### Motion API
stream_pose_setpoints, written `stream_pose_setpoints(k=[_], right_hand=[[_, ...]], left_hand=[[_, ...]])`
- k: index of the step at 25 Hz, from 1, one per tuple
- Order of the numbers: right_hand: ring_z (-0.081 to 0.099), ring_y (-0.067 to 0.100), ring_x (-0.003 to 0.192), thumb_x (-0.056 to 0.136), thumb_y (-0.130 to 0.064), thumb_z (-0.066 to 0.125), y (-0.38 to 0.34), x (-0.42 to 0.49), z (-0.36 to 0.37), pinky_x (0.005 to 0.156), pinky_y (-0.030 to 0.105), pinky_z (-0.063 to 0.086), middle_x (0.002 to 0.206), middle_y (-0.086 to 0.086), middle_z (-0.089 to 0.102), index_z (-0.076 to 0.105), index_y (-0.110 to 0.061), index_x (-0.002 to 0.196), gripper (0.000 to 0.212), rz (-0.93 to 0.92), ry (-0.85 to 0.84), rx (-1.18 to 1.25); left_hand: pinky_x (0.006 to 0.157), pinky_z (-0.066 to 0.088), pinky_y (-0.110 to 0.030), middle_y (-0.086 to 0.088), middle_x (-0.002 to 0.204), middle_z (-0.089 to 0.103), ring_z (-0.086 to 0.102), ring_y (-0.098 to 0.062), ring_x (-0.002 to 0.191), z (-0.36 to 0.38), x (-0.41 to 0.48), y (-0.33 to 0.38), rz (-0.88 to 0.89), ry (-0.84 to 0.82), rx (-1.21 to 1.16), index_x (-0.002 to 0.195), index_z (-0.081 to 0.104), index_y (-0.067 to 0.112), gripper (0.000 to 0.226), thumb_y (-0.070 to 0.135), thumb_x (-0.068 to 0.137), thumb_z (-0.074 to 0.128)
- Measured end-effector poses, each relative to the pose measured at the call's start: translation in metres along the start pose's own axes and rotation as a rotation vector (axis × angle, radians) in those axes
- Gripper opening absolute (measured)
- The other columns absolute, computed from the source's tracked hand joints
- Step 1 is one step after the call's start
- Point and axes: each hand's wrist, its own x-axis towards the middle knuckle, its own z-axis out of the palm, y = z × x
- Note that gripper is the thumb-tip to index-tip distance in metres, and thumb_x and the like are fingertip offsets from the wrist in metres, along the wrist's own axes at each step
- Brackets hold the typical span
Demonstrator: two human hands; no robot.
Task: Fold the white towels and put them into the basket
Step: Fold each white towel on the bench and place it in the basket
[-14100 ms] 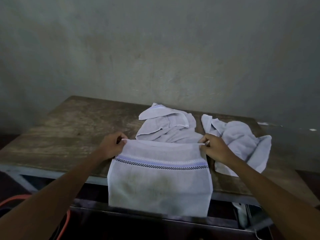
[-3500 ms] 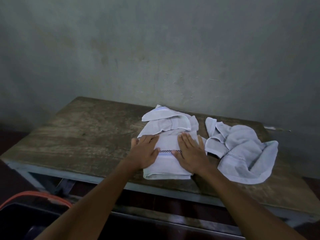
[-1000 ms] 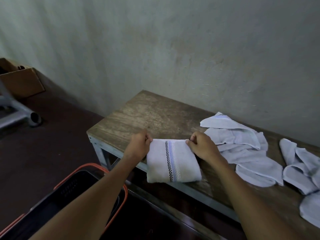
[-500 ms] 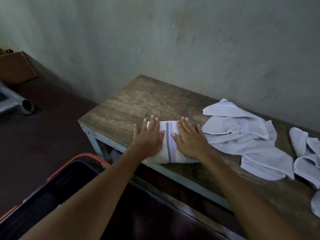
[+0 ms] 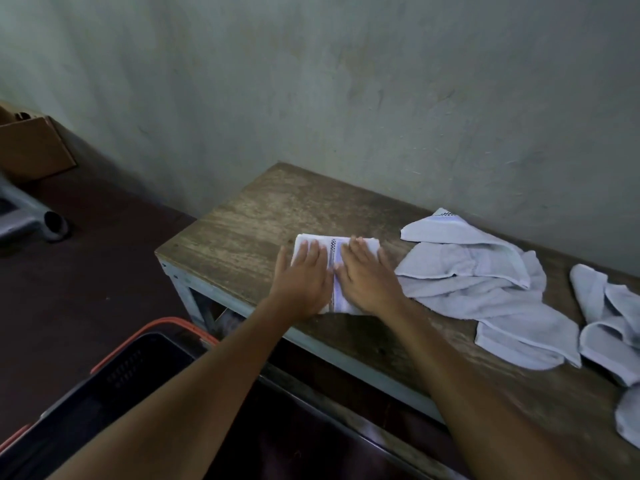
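Observation:
A folded white towel [image 5: 333, 244] with a black checked and blue stripe lies near the left end of the wooden table [image 5: 249, 230]. My left hand [image 5: 304, 278] lies flat on its left half, fingers straight. My right hand [image 5: 363, 275] presses flat on its right half. To the right sits an unfolded white towel [image 5: 485, 282], and another crumpled white towel [image 5: 613, 330] lies at the far right. The dark basket [image 5: 138, 368] with an orange rim stands on the floor below the table's left end, partly hidden by my left forearm.
A grey wall rises right behind the table. On the dark red floor at the left are a cardboard box [image 5: 31, 147] and a grey metal tube [image 5: 38, 220]. The table's front edge runs just below my wrists.
Both hands let go of the folded towel's far corners and now lie flat on it, pressing it down. The view shifted slightly; the towel stays near the table's left end.

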Motion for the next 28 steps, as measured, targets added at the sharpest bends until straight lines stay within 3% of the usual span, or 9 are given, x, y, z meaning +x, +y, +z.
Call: stream_pose_setpoints(k=[2, 6, 8, 10, 11, 14, 17, 21, 28], right_hand=[[-0.005, 0.011, 0.147, 0.100, -0.044, 0.013, 0.002, -0.008, 0.006, 0.119, 0.044, -0.003, 0.160, 0.000, 0.000, 0.005, -0.015, 0.151, 0.060, -0.005, -0.039, -0.038], [-0.004, 0.012, 0.147, 0.100, -0.041, 0.014, 0.018, -0.019, -0.002, 0.118, 0.045, -0.004, 0.160, 0.000, -0.001, 0.006, -0.014, 0.151, 0.058, 0.096, -0.021, -0.063], [0.021, 0.018, 0.144, 0.099, -0.031, 0.027, 0.026, -0.030, -0.005, 0.115, 0.043, 0.013, 0.156, 0.003, 0.025, 0.026, -0.014, 0.146, 0.050, 0.150, 0.177, -0.019], [0.049, 0.023, 0.120, 0.094, -0.023, 0.041, 0.030, -0.045, -0.011, 0.098, 0.039, 0.037, 0.130, 0.005, 0.056, 0.052, -0.017, 0.127, 0.035, 0.272, 0.392, 0.187], [0.056, 0.023, 0.106, 0.093, -0.022, 0.045, 0.032, -0.052, -0.017, 0.088, 0.037, 0.044, 0.116, 0.004, 0.062, 0.059, -0.018, 0.114, 0.026, 0.356, 0.408, 0.358], [0.053, 0.018, 0.058, 0.091, -0.022, 0.051, 0.035, -0.071, -0.032, 0.051, 0.025, 0.037, 0.076, 0.007, 0.062, 0.061, -0.011, 0.091, 0.015, 0.571, 0.130, 0.984], [0.033, 0.014, 0.037, 0.090, -0.012, 0.050, 0.036, -0.084, -0.034, 0.037, 0.016, 0.015, 0.057, 0.010, 0.049, 0.057, -0.006, 0.097, 0.011, 0.588, -0.150, 1.294], [0.033, 0.011, 0.033, 0.090, -0.008, 0.052, 0.034, -0.078, -0.029, 0.031, 0.013, 0.013, 0.054, 0.008, 0.049, 0.057, -0.007, 0.106, 0.017, 0.493, -0.264, 1.384], [0.042, 0.011, 0.034, 0.088, -0.015, 0.059, 0.047, -0.077, -0.025, 0.031, 0.016, 0.022, 0.055, 0.005, 0.055, 0.059, -0.020, 0.109, 0.021, 0.342, -0.406, 1.146]], left_hand=[[0.114, 0.005, -0.056, -0.002, 0.159, 0.004, 0.000, -0.016, 0.146, 0.005, -0.012, -0.006, 0.002, -0.003, -0.037, 0.150, 0.008, 0.014, 0.055, 0.036, 0.101, 0.018], [0.114, -0.001, -0.058, -0.002, 0.159, -0.002, -0.002, -0.021, 0.146, 0.000, -0.011, -0.018, -0.107, -0.102, -0.131, 0.150, 0.001, 0.015, 0.058, 0.040, 0.100, 0.015], [0.113, -0.006, -0.059, -0.005, 0.159, 0.000, -0.004, -0.022, 0.146, -0.009, -0.014, -0.021, -0.134, -0.124, -0.092, 0.150, 0.004, 0.013, 0.057, 0.038, 0.100, 0.014], [0.113, -0.006, -0.059, -0.008, 0.158, 0.006, -0.002, -0.022, 0.146, -0.019, -0.017, -0.019, -0.074, -0.047, 0.015, 0.148, 0.015, 0.009, 0.053, 0.032, 0.100, 0.019], [0.113, -0.005, -0.059, -0.008, 0.158, 0.009, 0.000, -0.021, 0.146, -0.026, -0.016, -0.013, -0.022, 0.007, 0.026, 0.146, 0.021, 0.010, 0.050, 0.029, 0.099, 0.022], [0.114, 0.001, -0.057, -0.003, 0.158, 0.014, 0.003, -0.020, 0.146, -0.041, -0.005, 0.022, 0.138, 0.062, -0.059, 0.145, 0.026, 0.016, 0.047, 0.028, 0.100, 0.023], [0.114, 0.003, -0.052, -0.002, 0.158, 0.010, 0.002, -0.022, 0.146, -0.031, 0.008, 0.050, 0.212, -0.047, -0.076, 0.148, 0.018, 0.021, 0.048, 0.032, 0.101, 0.019], [0.116, 0.002, -0.051, 0.002, 0.159, 0.005, -0.001, -0.023, 0.146, -0.007, 0.018, 0.050, 0.164, -0.151, -0.052, 0.149, 0.009, 0.029, 0.050, 0.037, 0.101, 0.016], [0.115, 0.007, -0.050, 0.002, 0.159, 0.006, 0.004, -0.021, 0.146, 0.001, 0.020, 0.049, 0.168, -0.105, -0.002, 0.149, 0.008, 0.032, 0.050, 0.042, 0.100, 0.018]])
